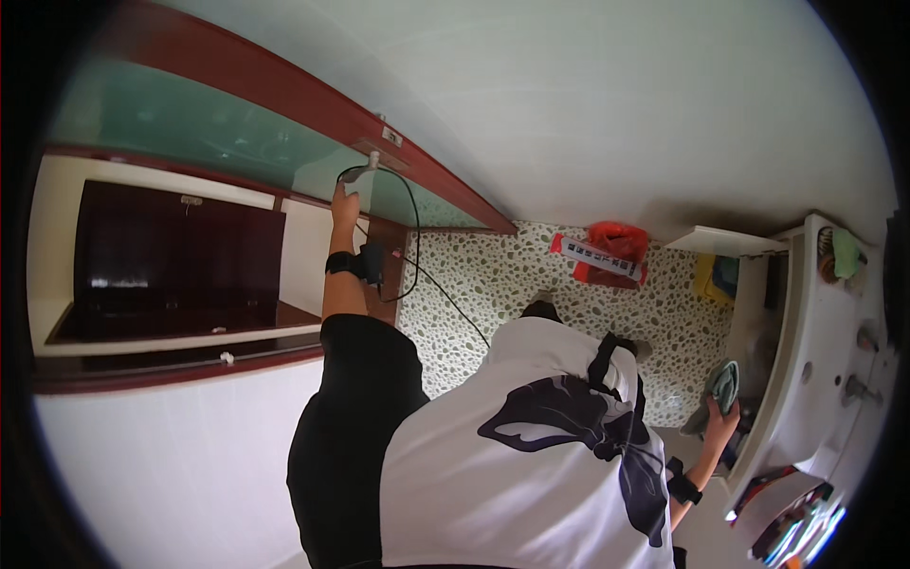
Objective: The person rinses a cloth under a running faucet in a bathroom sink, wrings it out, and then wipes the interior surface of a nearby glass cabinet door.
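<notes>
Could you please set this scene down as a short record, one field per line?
Left hand: at the door handle; exact grip too small to tell
Right hand: holding a grey-green cloth
Door: red-brown frame, green glass panel
Floor: pebble-patterned, with a red plastic bag and a long white package lying on it
Right side: white sink, with a white cabinet door standing open near it

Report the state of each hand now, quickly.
Left hand: at the door handle; whether it is closed around it cannot be told.
Right hand: closed, holding a grey-green cloth.
</notes>
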`<state>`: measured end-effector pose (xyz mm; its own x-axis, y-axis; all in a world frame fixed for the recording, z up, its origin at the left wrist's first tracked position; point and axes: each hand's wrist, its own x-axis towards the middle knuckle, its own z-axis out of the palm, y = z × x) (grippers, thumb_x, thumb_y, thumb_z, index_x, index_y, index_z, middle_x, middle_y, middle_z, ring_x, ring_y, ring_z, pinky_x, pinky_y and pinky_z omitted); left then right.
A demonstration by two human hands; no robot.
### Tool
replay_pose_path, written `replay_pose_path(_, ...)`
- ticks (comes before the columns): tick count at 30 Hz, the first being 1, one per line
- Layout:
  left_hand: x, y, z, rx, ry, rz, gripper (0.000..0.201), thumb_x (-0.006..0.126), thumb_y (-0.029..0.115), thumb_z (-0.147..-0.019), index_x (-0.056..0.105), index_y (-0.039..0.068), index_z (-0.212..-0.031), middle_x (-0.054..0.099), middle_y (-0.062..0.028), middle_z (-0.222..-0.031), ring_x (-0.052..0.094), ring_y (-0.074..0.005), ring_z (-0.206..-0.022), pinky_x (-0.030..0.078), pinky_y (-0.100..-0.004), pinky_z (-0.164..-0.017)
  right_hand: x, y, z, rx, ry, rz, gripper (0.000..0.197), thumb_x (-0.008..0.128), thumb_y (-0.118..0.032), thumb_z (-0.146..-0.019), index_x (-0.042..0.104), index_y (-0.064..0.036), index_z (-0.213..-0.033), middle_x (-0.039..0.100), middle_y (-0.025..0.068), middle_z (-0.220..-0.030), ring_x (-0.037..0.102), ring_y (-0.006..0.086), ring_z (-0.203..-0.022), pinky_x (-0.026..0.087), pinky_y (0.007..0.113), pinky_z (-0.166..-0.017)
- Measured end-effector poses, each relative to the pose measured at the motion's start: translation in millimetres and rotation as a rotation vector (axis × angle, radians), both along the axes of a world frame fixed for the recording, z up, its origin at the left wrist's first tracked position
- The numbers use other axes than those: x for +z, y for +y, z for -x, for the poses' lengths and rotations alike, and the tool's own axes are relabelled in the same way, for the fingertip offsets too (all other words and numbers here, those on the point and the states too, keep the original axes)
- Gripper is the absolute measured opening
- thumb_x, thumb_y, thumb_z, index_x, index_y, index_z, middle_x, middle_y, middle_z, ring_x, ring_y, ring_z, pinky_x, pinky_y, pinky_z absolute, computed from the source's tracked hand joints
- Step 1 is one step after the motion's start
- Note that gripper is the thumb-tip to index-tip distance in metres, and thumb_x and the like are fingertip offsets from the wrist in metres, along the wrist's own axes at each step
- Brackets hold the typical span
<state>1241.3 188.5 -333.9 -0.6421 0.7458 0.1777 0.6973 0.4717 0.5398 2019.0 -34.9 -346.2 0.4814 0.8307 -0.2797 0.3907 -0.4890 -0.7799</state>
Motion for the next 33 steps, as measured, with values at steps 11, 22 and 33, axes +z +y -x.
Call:
replay_pose_path(11, -69, -3, 46, -0.487, -0.433, 0.838, 0.027, 0.051, 0.018, -0.080, 0.055, 0.002, -0.101, 0.062, -0.0144, -0.086, 0.057, -0.0288, -0.082, 0.045, -0.0349, -0.071, 2, 34, 169, 0.049, 0.171, -0.064, 0.026, 0.066, -0.010, -0.068, 0.055, 0.0031, -0.088, 0.060, 0.0094, -0.079, 0.053, 0.0137, -0.071, 0.043, 0.028, -0.066)
replay_pose_path(22, 4, 17, -339, -1.740, 0.074, 0.663, 0.029, 0.048, 0.017, -0.083, 0.051, 0.003, -0.109, 0.055, -0.0187, -0.102, 0.053, -0.0351, -0.093, 0.044, -0.0400, -0.077, 34, 22, 179, -0.065, -0.088, -0.102, 0.033, 0.070, -0.013, -0.064, 0.049, 0.0017, -0.085, 0.056, 0.0168, -0.069, 0.052, 0.0268, -0.060, 0.043, 0.033, -0.061)
replay_pose_path(33, 36, -29, -566, -2.211, -0.084, 0.540, 0.028, 0.047, 0.017, -0.083, 0.049, 0.004, -0.108, 0.056, -0.0173, -0.100, 0.052, -0.0346, -0.093, 0.043, -0.0409, -0.077, 25, -52, 36, -0.604, 0.208, -0.165, 0.036, 0.070, -0.018, -0.065, 0.059, 0.0035, -0.092, 0.063, 0.0105, -0.079, 0.058, 0.0162, -0.071, 0.045, 0.029, -0.065)
